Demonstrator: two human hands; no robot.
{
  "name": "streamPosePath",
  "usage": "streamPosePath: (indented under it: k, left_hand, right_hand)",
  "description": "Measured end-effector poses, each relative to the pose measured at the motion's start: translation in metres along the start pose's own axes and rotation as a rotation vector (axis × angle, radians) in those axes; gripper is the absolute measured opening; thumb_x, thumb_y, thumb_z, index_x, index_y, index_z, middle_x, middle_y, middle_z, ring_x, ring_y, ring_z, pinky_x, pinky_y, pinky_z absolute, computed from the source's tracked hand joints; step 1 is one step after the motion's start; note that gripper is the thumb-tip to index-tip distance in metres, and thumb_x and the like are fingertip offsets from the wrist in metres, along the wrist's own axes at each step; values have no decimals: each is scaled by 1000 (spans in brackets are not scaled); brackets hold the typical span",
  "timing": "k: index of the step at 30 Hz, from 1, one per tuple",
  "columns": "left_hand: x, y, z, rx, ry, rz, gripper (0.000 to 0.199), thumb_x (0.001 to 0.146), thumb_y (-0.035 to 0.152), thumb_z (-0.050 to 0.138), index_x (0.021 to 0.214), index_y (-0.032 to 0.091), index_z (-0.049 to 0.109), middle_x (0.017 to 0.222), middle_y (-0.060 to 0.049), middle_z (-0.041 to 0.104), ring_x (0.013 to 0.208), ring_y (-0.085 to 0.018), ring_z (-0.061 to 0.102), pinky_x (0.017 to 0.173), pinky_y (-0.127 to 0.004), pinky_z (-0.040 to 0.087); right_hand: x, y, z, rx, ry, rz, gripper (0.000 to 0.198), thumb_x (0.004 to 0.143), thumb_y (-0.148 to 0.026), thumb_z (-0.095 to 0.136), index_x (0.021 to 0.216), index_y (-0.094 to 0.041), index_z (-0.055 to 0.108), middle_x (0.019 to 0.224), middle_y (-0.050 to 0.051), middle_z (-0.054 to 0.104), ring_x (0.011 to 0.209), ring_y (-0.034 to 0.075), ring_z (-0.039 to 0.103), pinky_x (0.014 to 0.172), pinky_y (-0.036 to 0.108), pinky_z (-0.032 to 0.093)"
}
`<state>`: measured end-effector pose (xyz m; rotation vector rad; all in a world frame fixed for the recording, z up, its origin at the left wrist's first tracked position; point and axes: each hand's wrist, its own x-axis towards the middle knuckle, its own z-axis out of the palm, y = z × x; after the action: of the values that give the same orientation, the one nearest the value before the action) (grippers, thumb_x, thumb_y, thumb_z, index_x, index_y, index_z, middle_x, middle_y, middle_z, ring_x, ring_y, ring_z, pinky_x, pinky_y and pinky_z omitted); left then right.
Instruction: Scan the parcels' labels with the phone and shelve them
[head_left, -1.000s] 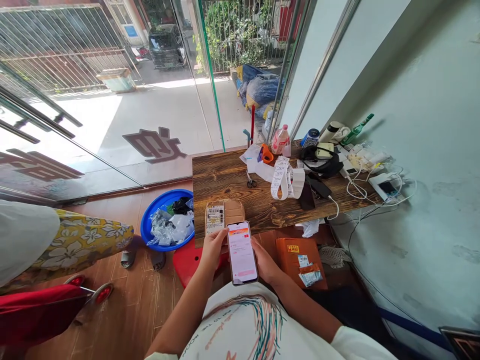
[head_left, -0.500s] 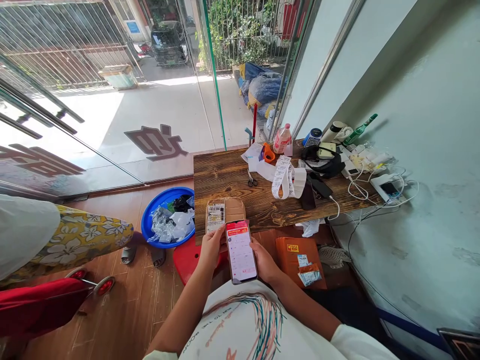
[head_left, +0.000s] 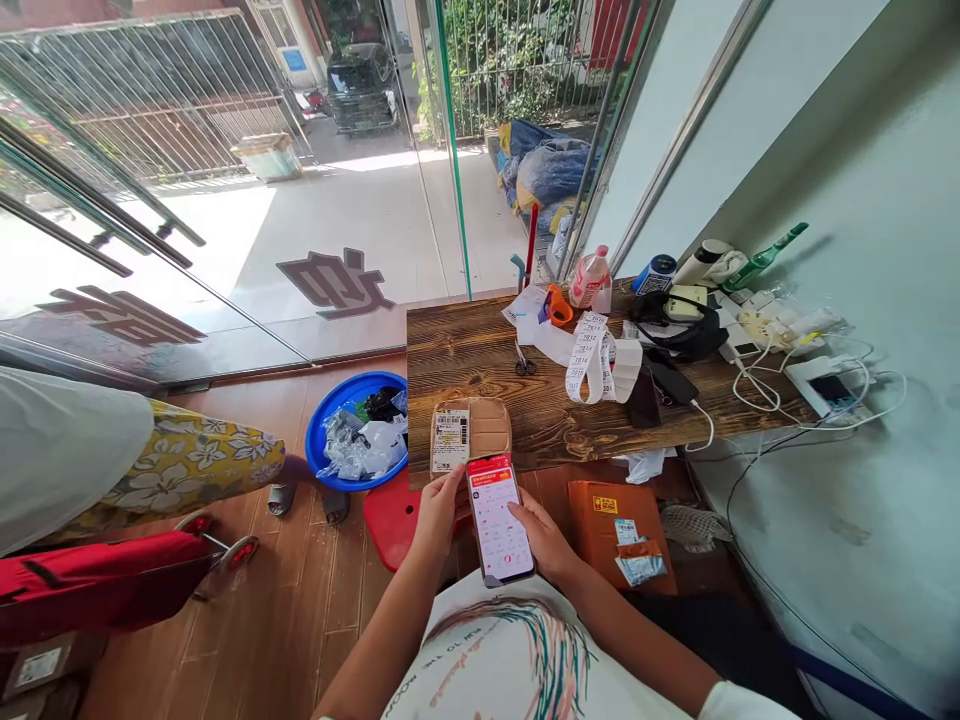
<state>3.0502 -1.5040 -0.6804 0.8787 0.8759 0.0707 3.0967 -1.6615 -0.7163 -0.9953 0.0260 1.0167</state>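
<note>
I hold a smartphone upright in front of my shirt, its lit screen red at the top and pale below. My left hand is closed at the phone's upper left edge, its other fingers partly hidden. Gripping the right edge, my right hand has its thumb over the screen. Just beyond the phone, a flat cardboard package with a white printed label lies at the front edge of the wooden table. The left thumb tip is close to the package's lower edge.
Scissors, a curled strip of numbered labels, orange tape, a pink bottle and cables occupy the table. Below stand an orange box, a red stool and a blue basin. A person stands at left.
The view has shifted slightly, so most things sit further right. The phone is a little lower relative to the package. My right thumb has moved further onto the screen, whose content has changed.
</note>
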Motion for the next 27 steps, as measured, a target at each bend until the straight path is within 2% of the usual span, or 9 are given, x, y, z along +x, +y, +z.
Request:
streamPosePath:
  k: [2, 4, 6, 8, 10, 12, 14, 17, 27]
  left_hand:
    - [6, -11, -11, 138, 8, 62, 53, 75, 62, 63, 90, 12, 70, 88, -14, 73, 79, -25, 70, 67, -35, 56]
    - [16, -20, -24, 337, 61, 192, 55, 82, 62, 52, 96, 12, 71, 92, -15, 73, 85, -26, 69, 75, -41, 56]
    - [27, -27, -39, 477, 145, 335, 49, 84, 55, 54, 103, 14, 71, 109, -15, 69, 104, -28, 64, 92, -45, 50]
    - [40, -30, -52, 670, 242, 507, 45, 84, 45, 58, 117, 15, 67, 132, -14, 57, 126, -29, 49, 109, -46, 36]
    - [54, -32, -61, 1018, 298, 707, 49, 88, 35, 54, 133, 14, 56, 144, -13, 46, 134, -29, 37, 116, -46, 26]
    - [67, -35, -65, 1366, 304, 824, 51, 92, 29, 48, 139, 9, 49, 145, -14, 45, 132, -30, 37, 114, -46, 29]
    - [76, -39, -66, 1554, 310, 844, 50, 93, 27, 45, 138, 7, 49, 143, -16, 47, 127, -30, 41, 111, -45, 33]
    - [83, -45, -65, 1680, 378, 866, 49, 95, 28, 43, 137, 5, 49, 140, -16, 48, 123, -31, 41, 108, -45, 35]
    - [84, -43, -65, 1751, 397, 858, 49, 96, 29, 40, 141, 10, 46, 139, -15, 49, 115, -29, 45, 100, -42, 39]
  right_hand:
    - [1, 4, -1, 7, -7, 17, 33, 84, -40, 66, 112, -22, 60, 101, 5, 75, 87, 23, 71, 73, 34, 50]
    - [1, 7, 0, 21, -15, 37, 34, 85, -39, 65, 114, -22, 58, 102, 6, 75, 87, 24, 72, 74, 36, 51]
    - [1, 7, 1, 43, -25, 56, 35, 86, -39, 63, 116, -22, 57, 104, 8, 75, 87, 25, 73, 76, 39, 53]
    - [0, 7, 2, 65, -35, 74, 34, 88, -39, 61, 117, -22, 55, 106, 9, 75, 87, 27, 73, 77, 42, 54]
    - [0, 5, 4, 83, -39, 85, 33, 89, -38, 60, 117, -22, 54, 104, 9, 75, 86, 27, 74, 77, 44, 54]
    - [0, 2, 5, 95, -35, 85, 31, 89, -37, 59, 116, -22, 54, 103, 9, 76, 85, 27, 74, 77, 44, 55]
    - [0, 1, 5, 100, -29, 79, 30, 89, -36, 59, 114, -22, 54, 102, 9, 76, 86, 27, 74, 77, 43, 55]
    - [1, 0, 4, 104, -24, 74, 28, 89, -35, 58, 113, -21, 54, 100, 9, 76, 85, 28, 75, 78, 44, 55]
    - [0, 8, 5, 144, -27, 108, 34, 86, -35, 56, 117, -20, 51, 98, 11, 76, 81, 29, 75, 69, 42, 56]
